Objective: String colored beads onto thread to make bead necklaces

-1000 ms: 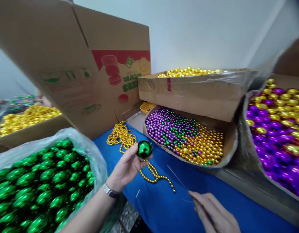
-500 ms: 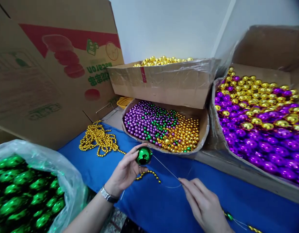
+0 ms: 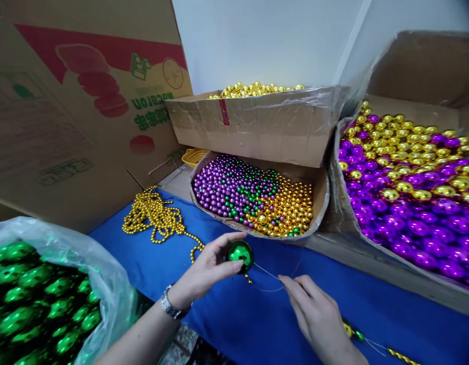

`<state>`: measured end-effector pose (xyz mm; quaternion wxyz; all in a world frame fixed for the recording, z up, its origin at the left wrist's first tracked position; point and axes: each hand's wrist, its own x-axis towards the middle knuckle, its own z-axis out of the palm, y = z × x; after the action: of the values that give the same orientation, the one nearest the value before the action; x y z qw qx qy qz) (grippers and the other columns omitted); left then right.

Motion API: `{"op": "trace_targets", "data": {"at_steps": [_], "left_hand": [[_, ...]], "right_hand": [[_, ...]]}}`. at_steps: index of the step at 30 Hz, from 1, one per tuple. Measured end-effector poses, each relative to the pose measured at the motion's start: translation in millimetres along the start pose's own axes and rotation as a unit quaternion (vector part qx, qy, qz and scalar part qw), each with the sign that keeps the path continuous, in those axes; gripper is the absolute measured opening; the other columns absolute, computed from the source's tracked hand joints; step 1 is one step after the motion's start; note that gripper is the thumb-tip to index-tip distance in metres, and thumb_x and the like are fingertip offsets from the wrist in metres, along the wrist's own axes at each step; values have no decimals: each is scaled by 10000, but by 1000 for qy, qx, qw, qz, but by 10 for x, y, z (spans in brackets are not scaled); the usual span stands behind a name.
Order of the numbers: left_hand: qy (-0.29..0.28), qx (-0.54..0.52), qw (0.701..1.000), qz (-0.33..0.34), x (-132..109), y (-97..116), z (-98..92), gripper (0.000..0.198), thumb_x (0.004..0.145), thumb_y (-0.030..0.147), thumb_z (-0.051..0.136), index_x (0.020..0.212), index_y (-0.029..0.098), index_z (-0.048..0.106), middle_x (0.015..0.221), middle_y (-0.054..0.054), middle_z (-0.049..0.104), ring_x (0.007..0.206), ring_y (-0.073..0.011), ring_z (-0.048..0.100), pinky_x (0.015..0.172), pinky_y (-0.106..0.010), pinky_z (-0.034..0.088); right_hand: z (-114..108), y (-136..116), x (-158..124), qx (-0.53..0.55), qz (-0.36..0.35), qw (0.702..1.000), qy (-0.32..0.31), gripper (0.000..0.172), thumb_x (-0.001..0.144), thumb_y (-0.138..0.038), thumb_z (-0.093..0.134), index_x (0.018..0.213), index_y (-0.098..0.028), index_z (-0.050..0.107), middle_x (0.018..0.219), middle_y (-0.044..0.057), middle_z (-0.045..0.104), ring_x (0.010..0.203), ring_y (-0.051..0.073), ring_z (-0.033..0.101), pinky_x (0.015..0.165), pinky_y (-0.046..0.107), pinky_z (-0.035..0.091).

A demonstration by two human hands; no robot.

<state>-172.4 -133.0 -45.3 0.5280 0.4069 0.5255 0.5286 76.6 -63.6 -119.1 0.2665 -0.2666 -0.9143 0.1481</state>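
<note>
My left hand (image 3: 209, 266) grips a large shiny green bead (image 3: 240, 256) between thumb and fingers, above the blue cloth (image 3: 238, 324). A thin clear string (image 3: 265, 270) runs from the bead's right side to my right hand (image 3: 314, 309), whose thumb and fingertips pinch it. A loop of the string hangs below. Past the right hand, a gold and a small green bead (image 3: 358, 335) lie on string, followed by small gold beads (image 3: 401, 357). Behind the left hand, a strand of small gold beads (image 3: 154, 215) lies heaped on the cloth, partly hidden by the hand.
A plastic bag of large green beads (image 3: 116, 284) stands at left. One low cardboard box (image 3: 321, 210) holds small purple, green and gold beads. Above it sits a box (image 3: 249, 126) of gold beads. The right-hand box (image 3: 343, 167) has purple and gold beads. A large carton (image 3: 105, 152) stands behind.
My left hand has moved right and slightly down with the green bead, closer to the right hand. The visible string between them is shorter. The right hand still pinches it.
</note>
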Motion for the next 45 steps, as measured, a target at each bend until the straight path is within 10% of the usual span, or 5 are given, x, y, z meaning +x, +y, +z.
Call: {"op": "trace_targets", "data": {"at_steps": [45], "left_hand": [[-56, -245, 966, -64, 77, -207, 298, 526, 741, 159, 670, 1226, 239, 482, 1165, -117, 544, 987, -283, 601, 791, -387, 496]], "right_hand": [[57, -101, -85, 200, 87, 976, -5, 256, 957, -227, 372, 1084, -205, 594, 806, 51, 595, 682, 138, 608, 625, 211, 499]]}}
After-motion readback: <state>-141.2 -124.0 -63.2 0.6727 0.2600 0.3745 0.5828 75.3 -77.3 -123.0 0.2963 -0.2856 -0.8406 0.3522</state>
